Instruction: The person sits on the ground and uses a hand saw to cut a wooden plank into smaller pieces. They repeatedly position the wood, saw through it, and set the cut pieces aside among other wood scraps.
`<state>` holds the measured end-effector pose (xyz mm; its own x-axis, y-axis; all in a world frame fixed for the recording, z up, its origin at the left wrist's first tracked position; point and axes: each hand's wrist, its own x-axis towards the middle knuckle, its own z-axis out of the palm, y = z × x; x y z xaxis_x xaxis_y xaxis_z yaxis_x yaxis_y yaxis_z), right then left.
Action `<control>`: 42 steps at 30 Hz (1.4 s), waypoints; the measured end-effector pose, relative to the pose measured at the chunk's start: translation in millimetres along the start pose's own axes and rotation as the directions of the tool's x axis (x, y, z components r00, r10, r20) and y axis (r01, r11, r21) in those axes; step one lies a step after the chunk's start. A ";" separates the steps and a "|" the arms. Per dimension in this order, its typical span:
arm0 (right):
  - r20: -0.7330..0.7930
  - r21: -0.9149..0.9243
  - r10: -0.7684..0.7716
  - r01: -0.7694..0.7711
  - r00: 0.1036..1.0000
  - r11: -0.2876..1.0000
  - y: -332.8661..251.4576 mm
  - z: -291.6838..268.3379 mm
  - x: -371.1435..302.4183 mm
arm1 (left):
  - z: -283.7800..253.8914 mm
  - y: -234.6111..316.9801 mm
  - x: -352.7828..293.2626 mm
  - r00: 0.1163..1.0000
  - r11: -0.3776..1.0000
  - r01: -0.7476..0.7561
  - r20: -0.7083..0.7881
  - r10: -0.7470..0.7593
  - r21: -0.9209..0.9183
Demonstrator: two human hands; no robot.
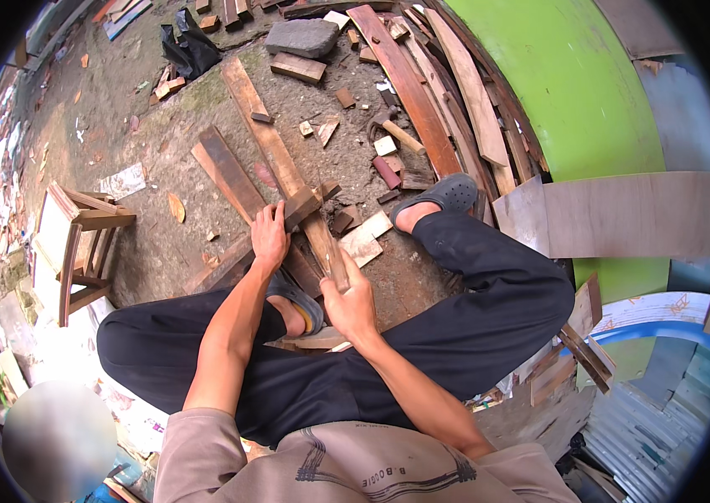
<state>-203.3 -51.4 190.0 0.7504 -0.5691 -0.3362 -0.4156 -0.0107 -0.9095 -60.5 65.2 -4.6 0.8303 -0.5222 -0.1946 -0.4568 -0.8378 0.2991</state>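
Planks of reddish-brown wood lie crossed on the dirt ground (162,243) in front of the seated person, and the work in hand looks like holding one long plank (275,155) steady while a tool is set against its near end. The left hand (270,237) is spread flat and pressed down on a short cross piece (300,205) where it lies over the long plank, fingers splayed, gripping nothing. The right hand (350,303) is closed around a slim upright thing, perhaps a chisel or a handle (337,272); it is too small to tell which. Both hands are near each other, just above the person's sandalled foot (296,306), which seems to help pin the wood. By my judgement the next move needs firm downward pressure from the left hand and a careful, square placing of the tool, since the plank rests on uneven ground among offcuts (363,239). The long plank is weathered, streaked dark and pale, running away from the person toward a grey stone block (302,37). A wooden stool frame (78,243) stands well apart at the left, and more boards (455,92) lean against a green curved wall (573,84).
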 end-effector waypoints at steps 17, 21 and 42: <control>-0.005 -0.130 -0.067 0.065 0.998 0.989 -20.2 -143.3 11.7 | -20.9 49.3 44.0 0.996 0.972 0.036 -0.070 -0.053 -0.231; 0.027 -0.024 -0.001 0.001 1.000 1.000 -21.9 -141.0 13.2 | -5.0 63.7 59.8 0.994 0.968 0.048 -0.081 -0.070 -0.244; 0.026 0.034 0.035 -0.036 0.999 0.999 -17.2 -135.6 18.0 | 24.9 74.0 49.1 0.919 0.849 0.241 -0.171 -0.355 -0.469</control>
<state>-252.4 -172.9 232.7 0.7486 -0.5473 -0.3741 -0.4243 0.0381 -0.9047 -61.5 -26.4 -15.3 0.9800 -0.1549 -0.1253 -0.0380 -0.7627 0.6457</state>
